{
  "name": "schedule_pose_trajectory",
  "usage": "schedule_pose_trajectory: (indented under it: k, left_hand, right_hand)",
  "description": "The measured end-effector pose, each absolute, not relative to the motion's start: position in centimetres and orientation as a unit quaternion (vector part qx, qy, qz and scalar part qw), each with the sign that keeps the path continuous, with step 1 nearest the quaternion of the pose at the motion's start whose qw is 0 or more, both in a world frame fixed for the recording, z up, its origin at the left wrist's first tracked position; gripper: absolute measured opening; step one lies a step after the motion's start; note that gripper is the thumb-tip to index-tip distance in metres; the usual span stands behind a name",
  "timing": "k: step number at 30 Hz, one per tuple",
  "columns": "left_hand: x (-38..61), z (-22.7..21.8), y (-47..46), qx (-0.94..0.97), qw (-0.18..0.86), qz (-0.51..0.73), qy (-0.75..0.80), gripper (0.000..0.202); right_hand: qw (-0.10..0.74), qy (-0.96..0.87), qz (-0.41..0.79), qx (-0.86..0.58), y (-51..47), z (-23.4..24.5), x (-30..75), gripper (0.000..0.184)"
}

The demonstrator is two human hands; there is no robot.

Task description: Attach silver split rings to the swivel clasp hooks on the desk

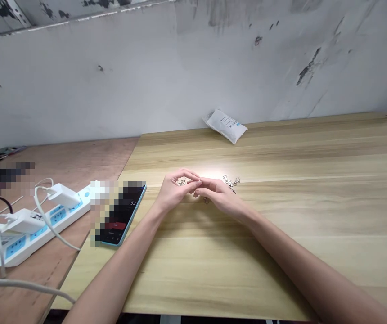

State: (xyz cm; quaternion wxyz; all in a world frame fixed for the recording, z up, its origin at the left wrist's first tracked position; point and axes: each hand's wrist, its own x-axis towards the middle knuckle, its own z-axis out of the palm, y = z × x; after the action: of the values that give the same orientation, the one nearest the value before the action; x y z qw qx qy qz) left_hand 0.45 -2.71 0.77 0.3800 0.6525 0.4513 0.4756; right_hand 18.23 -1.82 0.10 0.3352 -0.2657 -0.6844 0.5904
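Observation:
My left hand (174, 191) and my right hand (221, 194) meet fingertip to fingertip above the wooden table. Both are closed in a pinch, and whatever small thing lies between the fingertips is too small or hidden to make out. Just beyond the right hand lies a small cluster of silver metal clasps (230, 182), which look like lobster clasps. Small metal rings (182, 181) show through the gap between my left thumb and index finger. Another small metal piece (206, 200) is partly visible below the right hand's fingers.
A phone (121, 220) with a lit screen lies left of my left forearm. Farther left, a white power strip (50, 222) holds plugged-in chargers and cables on a brown board. A white plastic packet (226, 126) rests against the wall at the back of the table (315, 202).

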Motion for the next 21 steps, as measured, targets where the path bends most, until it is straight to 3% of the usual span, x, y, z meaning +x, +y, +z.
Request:
schedule_pose_trajectory:
  k: [5, 10, 14, 18, 21]
  left_hand:
    - [0.7, 0.6, -2.6, 0.603, 0.397, 0.506, 0.472, 0.025]
    - [0.6, 0.6, -2.5, 0.513, 0.518, 0.505, 0.461, 0.044]
    - [0.1, 0.7, -2.4, 0.526, 0.551, 0.456, 0.46, 0.031]
    - [-0.1, 1.0, -2.5, 0.571, 0.482, 0.464, 0.476, 0.022]
    - [0.3, 1.1, -2.7, 0.687, 0.312, 0.434, 0.493, 0.013]
  right_hand:
    - [0.358, -0.69, 0.566, -0.275, -2.0, -0.1, 17.8, 0.023]
    - [0.386, -0.708, 0.51, -0.299, -2.3, -0.3, 17.5, 0.022]
    - [0.403, -0.753, 0.424, -0.301, -2.5, 0.0, 17.4, 0.022]
    - [0.394, -0.763, 0.406, -0.313, -1.9, 0.4, 18.2, 0.029]
    - [0.339, -0.739, 0.449, -0.37, -1.3, 0.4, 19.2, 0.031]
